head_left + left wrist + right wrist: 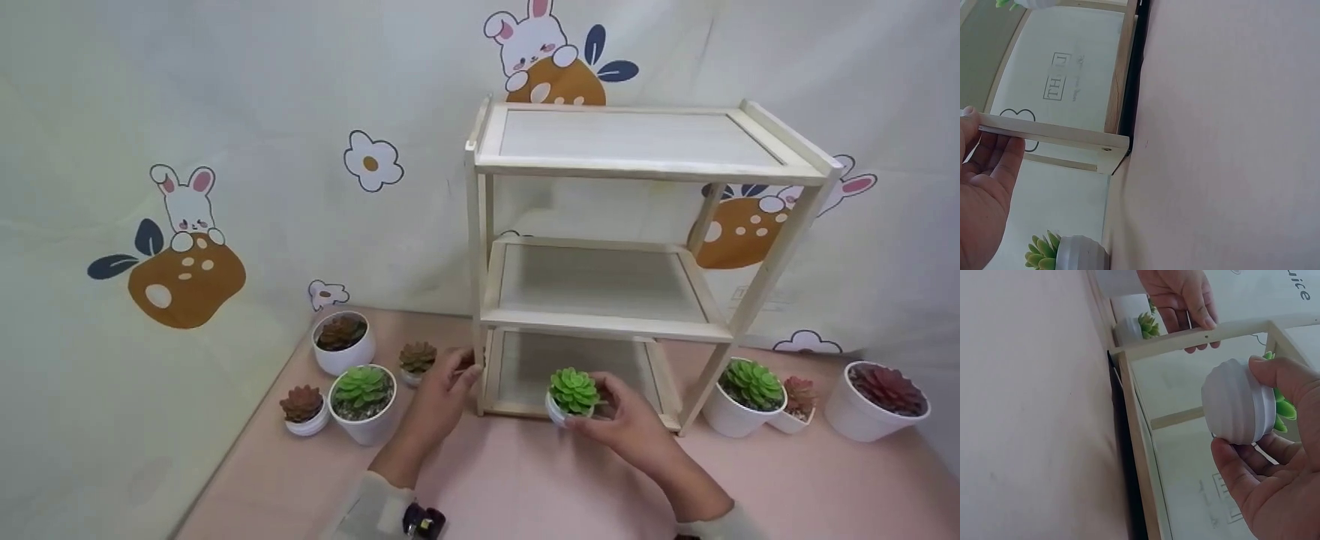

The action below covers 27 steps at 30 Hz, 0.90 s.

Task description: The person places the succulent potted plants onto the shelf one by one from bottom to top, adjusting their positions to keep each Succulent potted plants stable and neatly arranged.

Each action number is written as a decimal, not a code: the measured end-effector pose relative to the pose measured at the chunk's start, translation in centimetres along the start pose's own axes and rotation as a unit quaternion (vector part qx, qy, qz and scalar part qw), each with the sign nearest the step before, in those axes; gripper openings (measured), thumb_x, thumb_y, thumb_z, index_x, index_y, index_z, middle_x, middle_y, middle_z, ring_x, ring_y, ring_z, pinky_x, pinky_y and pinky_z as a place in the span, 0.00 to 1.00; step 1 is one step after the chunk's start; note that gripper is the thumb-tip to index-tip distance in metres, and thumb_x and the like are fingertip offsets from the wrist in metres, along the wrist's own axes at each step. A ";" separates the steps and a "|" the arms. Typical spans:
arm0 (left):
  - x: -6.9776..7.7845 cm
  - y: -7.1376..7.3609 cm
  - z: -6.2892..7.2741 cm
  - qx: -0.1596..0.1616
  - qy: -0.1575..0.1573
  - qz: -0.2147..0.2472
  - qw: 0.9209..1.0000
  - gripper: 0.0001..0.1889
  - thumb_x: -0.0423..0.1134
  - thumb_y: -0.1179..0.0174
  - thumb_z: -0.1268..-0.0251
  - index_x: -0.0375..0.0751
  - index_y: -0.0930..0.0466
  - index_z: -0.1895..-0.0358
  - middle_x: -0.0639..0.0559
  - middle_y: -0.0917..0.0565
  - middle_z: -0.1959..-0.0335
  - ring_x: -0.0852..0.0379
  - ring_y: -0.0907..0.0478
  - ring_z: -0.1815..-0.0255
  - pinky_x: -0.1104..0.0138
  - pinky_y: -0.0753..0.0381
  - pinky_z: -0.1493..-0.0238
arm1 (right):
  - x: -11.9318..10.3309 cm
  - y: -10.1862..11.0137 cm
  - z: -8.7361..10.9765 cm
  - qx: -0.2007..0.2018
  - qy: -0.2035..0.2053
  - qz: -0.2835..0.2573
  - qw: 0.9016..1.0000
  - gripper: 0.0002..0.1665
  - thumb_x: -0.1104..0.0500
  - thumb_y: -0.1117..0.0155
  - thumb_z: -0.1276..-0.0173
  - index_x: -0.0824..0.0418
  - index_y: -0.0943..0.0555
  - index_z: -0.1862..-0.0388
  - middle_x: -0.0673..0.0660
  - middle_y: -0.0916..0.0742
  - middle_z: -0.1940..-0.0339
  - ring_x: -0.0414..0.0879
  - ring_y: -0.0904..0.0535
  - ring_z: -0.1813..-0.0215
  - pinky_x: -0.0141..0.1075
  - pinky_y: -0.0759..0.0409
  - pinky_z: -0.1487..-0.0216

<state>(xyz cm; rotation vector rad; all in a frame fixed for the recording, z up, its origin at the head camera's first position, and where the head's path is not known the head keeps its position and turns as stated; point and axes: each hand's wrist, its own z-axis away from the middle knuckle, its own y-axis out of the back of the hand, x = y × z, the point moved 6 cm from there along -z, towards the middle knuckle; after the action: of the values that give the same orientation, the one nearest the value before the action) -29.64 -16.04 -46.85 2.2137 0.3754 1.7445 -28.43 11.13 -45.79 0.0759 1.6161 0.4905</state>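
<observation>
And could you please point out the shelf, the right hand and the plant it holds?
Wooden shelf (600, 281): head view, middle panel.
Right hand (632, 426): head view, its back.
Plant (574, 390): head view, green leaves.

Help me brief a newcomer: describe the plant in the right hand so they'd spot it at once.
Find the three-tier wooden shelf standing on the pink table. By its lowest tier, the right hand holds a small bright green plant in a ribbed white pot. It alone is held off the table; the other potted plants stand there.
</observation>
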 end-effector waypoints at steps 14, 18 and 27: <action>0.2 0.0 0.0 -0.002 -0.008 0.008 1.000 0.22 0.50 0.47 0.18 0.43 0.24 0.32 0.43 0.18 0.36 0.44 0.23 0.31 0.46 0.24 0.27 | 0.4 -2.9 -1.9 -0.017 0.002 0.010 1.000 0.41 0.55 0.18 0.40 0.66 0.26 0.32 0.63 0.16 0.40 0.54 0.17 0.39 0.45 0.16 0.37; 0.2 0.0 0.1 0.000 -0.018 0.012 1.000 0.23 0.50 0.47 0.18 0.40 0.24 0.32 0.41 0.18 0.36 0.43 0.23 0.31 0.46 0.25 0.27 | 0.7 -3.5 -2.4 -0.009 0.000 0.024 1.000 0.40 0.54 0.18 0.41 0.66 0.25 0.34 0.62 0.15 0.43 0.52 0.17 0.42 0.45 0.16 0.39; 0.2 0.1 0.0 0.008 -0.016 0.000 1.000 0.22 0.51 0.46 0.19 0.42 0.23 0.33 0.42 0.18 0.37 0.43 0.22 0.32 0.47 0.21 0.30 | 1.3 -4.8 -3.4 -0.007 -0.011 0.038 0.999 0.42 0.51 0.18 0.41 0.64 0.25 0.33 0.62 0.15 0.42 0.53 0.17 0.41 0.48 0.15 0.38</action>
<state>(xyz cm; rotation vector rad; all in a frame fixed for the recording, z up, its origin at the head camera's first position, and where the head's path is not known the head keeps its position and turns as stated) -29.63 -16.08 -46.66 2.2488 0.3833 1.7108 -30.73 6.30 -48.67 0.1323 1.5921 0.5588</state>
